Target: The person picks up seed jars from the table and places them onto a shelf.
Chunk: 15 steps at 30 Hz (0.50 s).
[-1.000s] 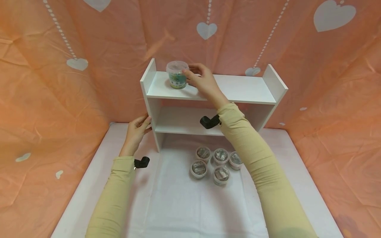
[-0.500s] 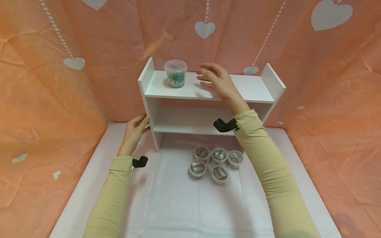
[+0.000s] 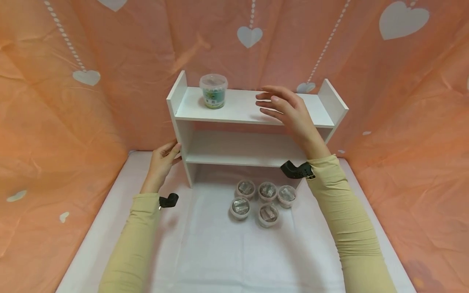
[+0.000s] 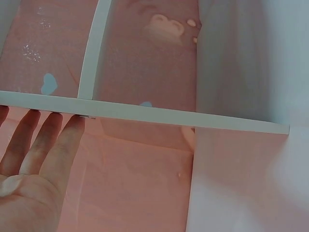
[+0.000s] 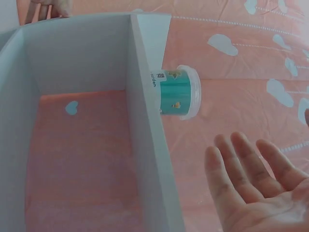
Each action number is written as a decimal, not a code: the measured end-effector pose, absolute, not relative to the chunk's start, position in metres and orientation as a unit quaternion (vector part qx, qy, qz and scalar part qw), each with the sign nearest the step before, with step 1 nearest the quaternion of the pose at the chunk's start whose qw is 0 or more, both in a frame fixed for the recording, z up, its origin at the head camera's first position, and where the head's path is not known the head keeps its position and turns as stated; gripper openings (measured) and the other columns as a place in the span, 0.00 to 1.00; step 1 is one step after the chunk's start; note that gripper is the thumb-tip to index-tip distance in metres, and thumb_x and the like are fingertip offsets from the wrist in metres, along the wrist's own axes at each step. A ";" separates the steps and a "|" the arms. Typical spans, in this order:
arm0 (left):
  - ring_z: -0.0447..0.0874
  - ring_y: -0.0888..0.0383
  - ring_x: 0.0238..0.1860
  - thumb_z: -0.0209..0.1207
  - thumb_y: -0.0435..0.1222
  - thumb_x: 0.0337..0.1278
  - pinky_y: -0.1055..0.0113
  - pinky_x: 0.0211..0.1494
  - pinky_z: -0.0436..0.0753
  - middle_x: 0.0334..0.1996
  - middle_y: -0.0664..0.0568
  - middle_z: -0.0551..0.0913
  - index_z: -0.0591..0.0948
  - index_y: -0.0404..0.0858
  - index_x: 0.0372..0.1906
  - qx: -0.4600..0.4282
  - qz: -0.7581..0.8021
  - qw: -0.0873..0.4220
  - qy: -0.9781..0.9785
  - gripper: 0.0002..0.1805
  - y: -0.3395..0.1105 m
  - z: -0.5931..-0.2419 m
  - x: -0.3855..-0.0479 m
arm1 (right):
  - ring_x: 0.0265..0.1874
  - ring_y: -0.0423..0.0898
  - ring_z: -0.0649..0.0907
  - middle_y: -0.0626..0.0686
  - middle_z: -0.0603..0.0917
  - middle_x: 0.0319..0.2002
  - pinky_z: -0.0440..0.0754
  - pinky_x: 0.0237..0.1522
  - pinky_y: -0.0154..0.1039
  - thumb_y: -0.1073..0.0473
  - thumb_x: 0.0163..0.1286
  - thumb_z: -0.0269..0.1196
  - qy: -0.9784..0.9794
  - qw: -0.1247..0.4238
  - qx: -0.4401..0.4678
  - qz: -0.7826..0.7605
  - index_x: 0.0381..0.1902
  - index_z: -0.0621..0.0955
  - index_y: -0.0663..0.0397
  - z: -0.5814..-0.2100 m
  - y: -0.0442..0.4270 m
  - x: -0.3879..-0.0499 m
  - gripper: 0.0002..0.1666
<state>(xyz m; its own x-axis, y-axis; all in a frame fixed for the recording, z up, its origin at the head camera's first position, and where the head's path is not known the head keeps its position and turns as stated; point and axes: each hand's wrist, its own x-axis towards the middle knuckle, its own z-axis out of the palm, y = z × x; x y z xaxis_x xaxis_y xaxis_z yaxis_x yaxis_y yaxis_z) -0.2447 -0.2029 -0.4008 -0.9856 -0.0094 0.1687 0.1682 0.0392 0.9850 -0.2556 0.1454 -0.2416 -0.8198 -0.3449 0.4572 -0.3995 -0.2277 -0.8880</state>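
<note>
A clear plastic tub with a green label stands upright on the top board of a white shelf unit, near its left end. The right wrist view shows the same tub sideways. My right hand hovers over the right half of the top board, fingers loosely spread and holding nothing, apart from the tub. At the unit's left side panel my left hand rests its fingertips. In the left wrist view those fingers are fairly straight and touch the panel's edge.
Several small round tubs with silvery packets inside stand grouped on the white-covered table, in front of the shelf unit. Orange cloth with white hearts hangs behind and at both sides.
My right hand has let go of the green-labelled tub and moved right and slightly toward me. The tub stays on the top board. My left hand keeps its place at the side panel.
</note>
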 end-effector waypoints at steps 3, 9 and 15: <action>0.68 0.43 0.63 0.52 0.40 0.70 0.47 0.60 0.72 0.67 0.38 0.65 0.66 0.32 0.68 -0.057 -0.693 0.062 -0.716 0.27 -0.203 -0.399 -0.244 | 0.55 0.60 0.77 0.64 0.78 0.53 0.72 0.62 0.51 0.63 0.72 0.51 -0.624 0.014 0.320 0.712 0.60 0.74 0.63 -0.247 0.155 -0.250 0.21; 0.68 0.43 0.64 0.52 0.39 0.70 0.46 0.61 0.71 0.67 0.38 0.65 0.66 0.32 0.69 -0.060 -0.691 0.060 -0.717 0.27 -0.203 -0.399 -0.244 | 0.56 0.63 0.75 0.67 0.75 0.56 0.69 0.63 0.54 0.63 0.72 0.49 -0.640 -0.006 0.354 0.682 0.62 0.73 0.64 -0.257 0.171 -0.240 0.22; 0.69 0.45 0.63 0.54 0.43 0.68 0.47 0.60 0.73 0.67 0.41 0.66 0.67 0.34 0.68 -0.060 -0.688 0.068 -0.720 0.29 -0.204 -0.402 -0.245 | 0.60 0.61 0.73 0.68 0.73 0.59 0.65 0.65 0.54 0.67 0.73 0.44 -0.654 -0.033 0.396 0.644 0.64 0.69 0.70 -0.276 0.184 -0.232 0.23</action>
<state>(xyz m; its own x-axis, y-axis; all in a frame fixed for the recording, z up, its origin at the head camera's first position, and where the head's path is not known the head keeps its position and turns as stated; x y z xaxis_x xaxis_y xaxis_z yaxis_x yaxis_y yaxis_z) -0.2455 -0.2035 -0.4017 -0.9836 -0.0065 0.1803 0.1798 0.0463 0.9826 -0.2320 0.1837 -0.2761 -0.6843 -0.5597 0.4674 -0.4758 -0.1430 -0.8678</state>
